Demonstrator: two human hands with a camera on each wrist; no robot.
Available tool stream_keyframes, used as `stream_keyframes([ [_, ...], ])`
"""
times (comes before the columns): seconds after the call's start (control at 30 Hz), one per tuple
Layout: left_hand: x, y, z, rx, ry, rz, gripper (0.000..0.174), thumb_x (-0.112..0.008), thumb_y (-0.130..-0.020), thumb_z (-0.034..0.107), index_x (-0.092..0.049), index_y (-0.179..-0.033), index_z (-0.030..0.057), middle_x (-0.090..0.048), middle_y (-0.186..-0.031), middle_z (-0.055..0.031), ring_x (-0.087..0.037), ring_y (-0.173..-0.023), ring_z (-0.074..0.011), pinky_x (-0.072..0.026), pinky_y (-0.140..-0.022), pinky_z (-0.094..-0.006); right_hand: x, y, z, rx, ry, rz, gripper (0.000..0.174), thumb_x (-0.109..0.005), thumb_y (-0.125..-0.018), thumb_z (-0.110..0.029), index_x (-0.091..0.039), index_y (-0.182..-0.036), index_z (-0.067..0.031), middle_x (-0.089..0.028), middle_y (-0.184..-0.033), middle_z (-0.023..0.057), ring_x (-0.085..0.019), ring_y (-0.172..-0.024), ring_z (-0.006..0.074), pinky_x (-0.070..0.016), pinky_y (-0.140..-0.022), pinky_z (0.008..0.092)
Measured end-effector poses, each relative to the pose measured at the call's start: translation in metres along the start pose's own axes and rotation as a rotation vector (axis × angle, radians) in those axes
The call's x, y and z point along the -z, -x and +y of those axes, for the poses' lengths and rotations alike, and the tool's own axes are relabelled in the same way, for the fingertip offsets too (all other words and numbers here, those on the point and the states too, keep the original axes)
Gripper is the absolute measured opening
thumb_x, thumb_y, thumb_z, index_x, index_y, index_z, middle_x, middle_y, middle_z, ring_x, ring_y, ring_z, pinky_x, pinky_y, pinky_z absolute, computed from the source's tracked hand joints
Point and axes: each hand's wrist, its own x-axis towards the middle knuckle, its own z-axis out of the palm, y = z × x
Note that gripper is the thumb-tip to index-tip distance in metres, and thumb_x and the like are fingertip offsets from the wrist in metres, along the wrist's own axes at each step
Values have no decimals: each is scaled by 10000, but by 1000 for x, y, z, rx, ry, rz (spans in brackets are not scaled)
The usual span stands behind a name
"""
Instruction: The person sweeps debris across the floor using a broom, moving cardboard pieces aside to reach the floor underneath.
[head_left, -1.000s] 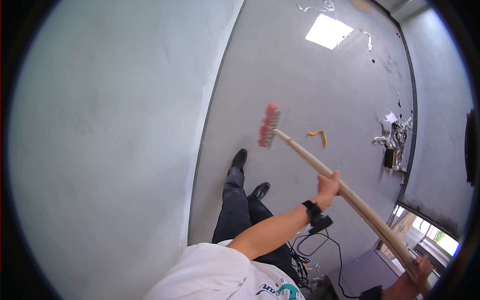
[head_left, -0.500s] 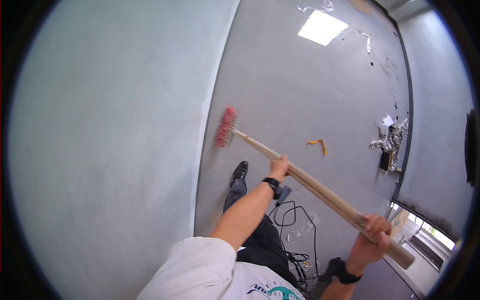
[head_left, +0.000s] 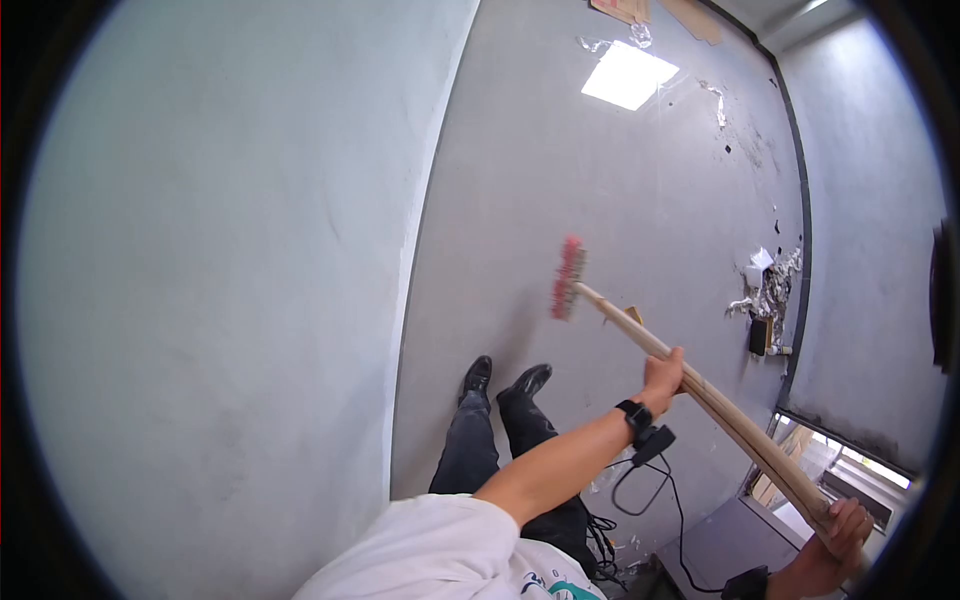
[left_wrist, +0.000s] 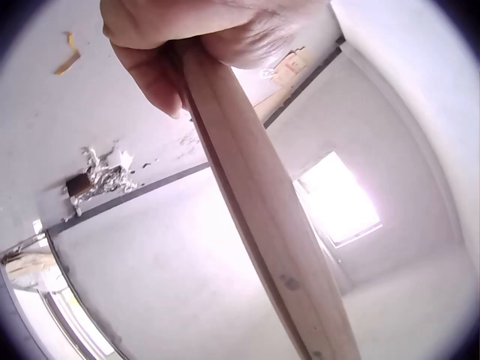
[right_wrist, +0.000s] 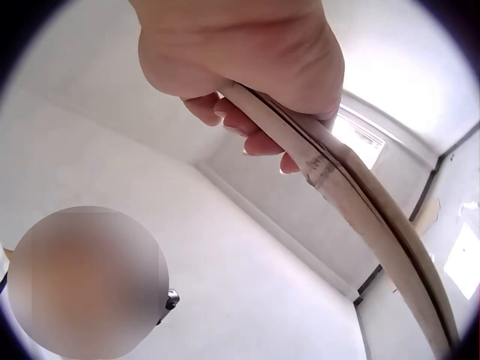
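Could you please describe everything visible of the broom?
The broom has a long, pale, apparently wooden handle with dark lengthwise lines and smudges. Its slightly blurred, bristly head is pinkish red on one side, greyish on the other. The handle slants across the head view, gripped by the left hand nearer the bristles and the right hand farther back. Floor contact is unclear.

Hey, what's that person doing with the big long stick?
It's a broom, and someone is holding it in both hands, so they look to be sweeping. The left hand grips the wooden handle partway down, and the right hand holds it near the top end. The red and pale broom head is a bit blurry, out in front of their black shoes. A messy heap of scraps lies near the wall.
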Motion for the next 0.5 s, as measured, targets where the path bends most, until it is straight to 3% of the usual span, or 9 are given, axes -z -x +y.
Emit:
stream_keyframes([
  [0.1, 35, 7, 42, -164, -54, 256, 420, -607, -796, 282, -495, -933, -99, -580, -815, -161, -606, -653, -223, -527, -490, -376, 10, -20, 34, -53, -258, -33, 223, -490, -802, -125, -310, -672, -125, -280, -644, 14, -329, -667, 148, -288, -740, 321],
  [0.17, 69, -7, 71, -241, -16, 283, 430, -602, -800, 282, -478, -941, -105, -580, -816, -162, -603, -664, -215, -525, -488, -382, 24, -36, 74, -75, -296, -53, 226, -472, -810, -113, -296, -668, -122, -281, -642, 19, -322, -658, 152, -296, -725, 321],
  [0.2, 84, -11, 92, -289, -48, 326, 421, -595, -803, 273, -467, -953, -99, -579, -821, -158, -599, -664, -207, -523, -494, -388, 9, -47, 96, -78, -282, 10, 207, -426, -803, -130, -298, -640, -120, -287, -604, 14, -337, -621, 147, -362, -714, 338],
  [0.27, 126, -56, 127, -301, -42, 379, 395, -551, -825, 284, -479, -944, -85, -582, -814, -153, -608, -655, -223, -526, -516, -397, -21, -70, 150, -130, -386, 13, 199, -456, -795, -161, -347, -651, -76, -361, -612, 54, -386, -632, 185, -388, -722, 364],
  [0.3, 145, -79, 149, -273, -29, 368, 389, -532, -834, 288, -482, -946, -82, -582, -817, -153, -612, -658, -229, -527, -522, -401, -44, -78, 177, -157, -186, 148, 174, -463, -777, -163, -385, -660, -61, -390, -598, 73, -414, -618, 201, -402, -713, 388],
  [0.33, 161, -93, 171, -208, -45, 339, 385, -519, -844, 295, -488, -939, -77, -583, -817, -155, -617, -672, -237, -530, -538, -399, -68, -85, 205, -128, -184, 132, 164, -465, -758, -177, -402, -658, -63, -382, -571, 67, -420, -594, 196, -406, -703, 392],
  [0.37, 165, -108, 189, -149, -59, 307, 383, -506, -854, 302, -494, -932, -73, -583, -818, -157, -622, -686, -246, -533, -555, -397, -74, -89, 224, -133, -272, 25, 167, -464, -744, -192, -393, -648, -75, -378, -569, 60, -415, -599, 185, -397, -697, 380],
  [0.43, 122, -146, 181, -159, -80, 293, 378, -503, -863, 313, -504, -904, -63, -580, -795, -137, -600, -671, -234, -522, -580, -376, -61, -115, 226, -136, -189, 85, 179, -469, -731, -207, -371, -637, -91, -365, -565, 45, -405, -595, 169, -389, -693, 363],
  [0.5, 68, -187, 140, -68, -202, 257, 400, -506, -862, 324, -511, -938, -69, -569, -797, -124, -567, -657, -218, -506, -578, -370, -34, -134, 205, -134, -78, 146, 179, -469, -725, -204, -359, -630, -99, -356, -566, 38, -394, -595, 161, -383, -694, 359],
])
